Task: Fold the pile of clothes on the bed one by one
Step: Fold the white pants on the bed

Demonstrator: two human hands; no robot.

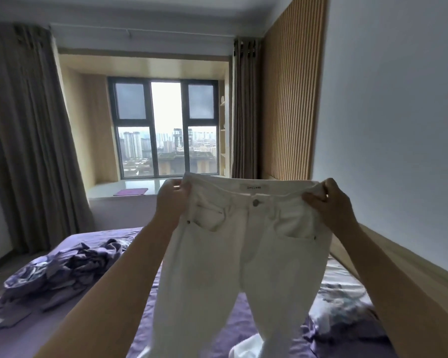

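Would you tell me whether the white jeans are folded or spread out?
Spread out: both hands hold the white jeans up by the waistband, legs hanging separately.

Both arms raised, fingers (183, 188) pinching.

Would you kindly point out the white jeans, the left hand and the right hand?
white jeans (243, 244): head view, front panel below the button.
left hand (172, 200): head view, back of the hand.
right hand (330, 202): head view, back of the hand.

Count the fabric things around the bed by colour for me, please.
White: 1, the trousers gripped at the waistband by the left hand and right hand.
Purple: 3, the bed sheet, the crumpled heap, the window-sill mat.
Grey-brown: 2 curtains.
Total: 6.
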